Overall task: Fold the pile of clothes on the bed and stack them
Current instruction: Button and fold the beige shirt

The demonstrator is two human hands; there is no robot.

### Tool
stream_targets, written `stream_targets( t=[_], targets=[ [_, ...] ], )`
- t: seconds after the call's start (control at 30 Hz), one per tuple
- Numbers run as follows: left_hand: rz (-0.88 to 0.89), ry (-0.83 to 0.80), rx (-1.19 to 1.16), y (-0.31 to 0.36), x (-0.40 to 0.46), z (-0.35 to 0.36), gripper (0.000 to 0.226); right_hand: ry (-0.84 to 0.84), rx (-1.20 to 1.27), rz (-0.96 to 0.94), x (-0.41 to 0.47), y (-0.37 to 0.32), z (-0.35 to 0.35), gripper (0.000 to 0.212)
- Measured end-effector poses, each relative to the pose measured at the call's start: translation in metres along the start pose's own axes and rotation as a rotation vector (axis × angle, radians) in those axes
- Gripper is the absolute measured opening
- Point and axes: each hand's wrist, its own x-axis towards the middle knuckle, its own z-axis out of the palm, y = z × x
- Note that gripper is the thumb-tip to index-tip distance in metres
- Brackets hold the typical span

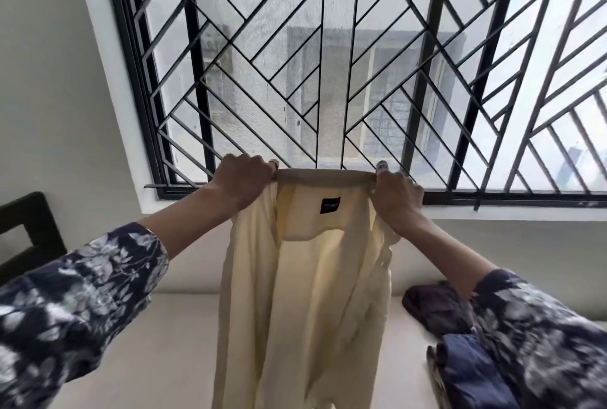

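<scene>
The cream shirt (305, 293) runs off the bottom edge, so its hem is out of sight. Its black neck label (330, 205) carries lettering too small to read. The fingertips of the left hand (244, 175) and right hand (395, 193) curl behind the collar (mostly hidden). The right floral sleeve (538, 339) covers part of the dark clothes (460, 339), cut by the bottom edge.
</scene>
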Motion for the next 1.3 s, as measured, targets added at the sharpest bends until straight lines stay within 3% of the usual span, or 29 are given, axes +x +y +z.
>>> stream_targets(
  t=[0.1, 0.2, 0.3, 0.37, 0.43, 0.53, 0.63, 0.73, 0.8, 0.93, 1.0, 1.1, 1.17, 1.3],
  targets=[
    [-0.153, 0.020, -0.092, -0.003, 0.001, 0.006, 0.026, 0.060, -0.052, -0.004, 0.001, -0.009, 0.002, 0.033],
    [-0.373, -0.038, -0.469, -0.003, 0.001, 0.011, 0.026, -0.004, 0.046, -0.008, 0.002, -0.013, -0.002, 0.029],
    [-0.544, -0.137, -0.988, -0.002, 0.000, 0.014, 0.024, -0.246, 0.423, 0.039, 0.006, -0.020, -0.006, 0.012],
    [-0.651, -0.173, -1.370, 0.001, -0.004, 0.012, 0.010, -0.413, 0.769, 0.153, 0.005, -0.023, -0.011, 0.015],
    [-0.751, -0.237, -1.748, 0.002, -0.009, 0.005, 0.014, -0.572, 1.062, 0.271, 0.000, -0.025, -0.018, 0.015],
    [-0.758, -0.331, -1.991, 0.000, -0.015, -0.001, 0.022, -0.701, 1.344, 0.345, -0.007, -0.021, -0.025, 0.022],
    [-0.721, -0.348, -2.104, -0.001, -0.018, -0.001, 0.020, -0.700, 1.449, 0.335, -0.008, -0.016, -0.029, 0.022],
    [-0.608, -0.328, -2.034, -0.002, -0.020, -0.001, 0.015, -0.672, 1.341, 0.108, -0.013, -0.010, -0.036, 0.011],
    [-0.446, -0.300, -1.898, -0.005, -0.023, -0.001, 0.012, -0.577, 1.135, -0.040, -0.012, -0.004, -0.040, 0.014],
    [-0.292, -0.074, -1.288, -0.009, -0.029, -0.001, 0.018, -0.058, 0.514, -0.173, -0.003, -0.002, -0.042, 0.013],
    [-0.238, 0.004, -1.062, -0.004, -0.029, -0.003, 0.022, 0.098, 0.375, -0.172, -0.010, -0.009, -0.042, 0.019],
    [-0.116, 0.003, -1.015, 0.006, -0.030, 0.000, 0.032, 0.208, 0.606, -0.165, -0.023, -0.013, -0.035, 0.018],
    [-0.189, 0.138, -1.026, 0.010, -0.031, 0.000, 0.032, 0.148, 0.847, -0.157, -0.026, -0.012, -0.029, 0.014],
    [-0.307, 0.368, -0.897, 0.015, -0.036, -0.008, 0.010, 0.174, 0.956, -0.115, -0.033, -0.009, -0.016, 0.014]
  ],
)
